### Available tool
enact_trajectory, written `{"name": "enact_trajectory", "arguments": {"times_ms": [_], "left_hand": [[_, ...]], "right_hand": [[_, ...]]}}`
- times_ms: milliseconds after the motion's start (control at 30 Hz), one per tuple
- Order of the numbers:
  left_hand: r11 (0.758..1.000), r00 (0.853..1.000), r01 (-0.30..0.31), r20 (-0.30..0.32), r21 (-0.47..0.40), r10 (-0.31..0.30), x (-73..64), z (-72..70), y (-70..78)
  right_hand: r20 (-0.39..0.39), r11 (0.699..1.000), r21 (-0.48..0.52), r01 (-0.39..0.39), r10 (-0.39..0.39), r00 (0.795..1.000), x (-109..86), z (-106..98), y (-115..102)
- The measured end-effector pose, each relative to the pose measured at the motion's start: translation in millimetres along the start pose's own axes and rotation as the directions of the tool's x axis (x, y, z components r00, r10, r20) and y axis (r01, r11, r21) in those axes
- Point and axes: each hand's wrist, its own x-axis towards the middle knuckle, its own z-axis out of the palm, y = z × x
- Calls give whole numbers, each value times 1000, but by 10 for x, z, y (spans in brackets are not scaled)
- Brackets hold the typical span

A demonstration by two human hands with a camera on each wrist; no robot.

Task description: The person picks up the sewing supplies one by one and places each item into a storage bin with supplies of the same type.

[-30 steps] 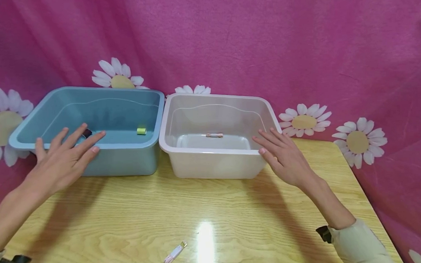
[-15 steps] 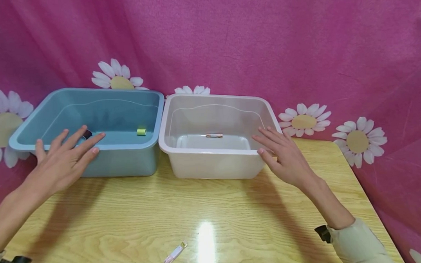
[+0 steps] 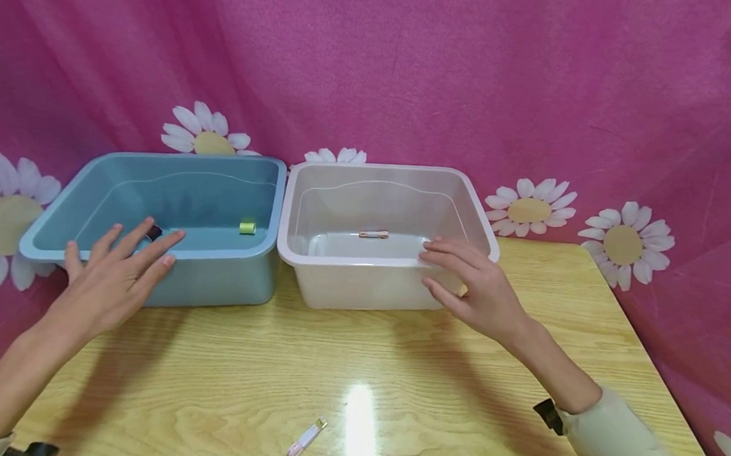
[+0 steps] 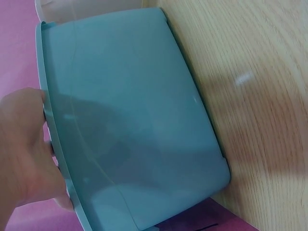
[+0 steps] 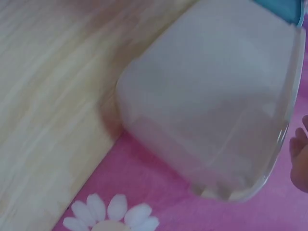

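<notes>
A blue tub (image 3: 54,243) and a pale translucent tub (image 3: 475,203) stand side by side at the back of a wooden table (image 3: 237,369). My left hand (image 3: 113,276) hovers open, fingers spread, at the blue tub's front rim; the left wrist view shows the blue tub's wall (image 4: 134,120) beside that hand (image 4: 21,154). My right hand (image 3: 472,284) is open with relaxed fingers at the pale tub's front right corner (image 5: 216,106). Inside the blue tub lie a small green piece (image 3: 246,228) and a dark piece (image 3: 154,232). A small pinkish bar (image 3: 373,234) lies in the pale tub.
A small pink and white strip (image 3: 306,440) lies on the table near its front edge. A pink cloth with daisies (image 3: 529,210) hangs behind and to the right. The table's right edge (image 3: 640,352) runs close to my right forearm.
My right hand has moved left along the pale tub's front rim and its fingers have relaxed. My left hand has barely shifted.
</notes>
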Motion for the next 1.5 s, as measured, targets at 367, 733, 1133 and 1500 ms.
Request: {"name": "enact_trajectory", "arguments": {"times_ms": [367,733,1133,1500], "left_hand": [[1000,1000,-4,-3,2,4,5,2,-3],[1000,1000,-11,-24,5,11,-12,-5,-12],[1000,1000,-13,-20,4,13,-15,-3,-17],[1000,1000,-6,-12,7,6,-5,-5,-2]], "right_hand": [[153,982,185,-34,6,988,-151,335,-364],[442,856,333,-395,228,867,-287,571,-529],[625,776,383,-502,183,759,-328,870,-654],[733,762,339,-551,154,663,-405,1044,-742]]}}
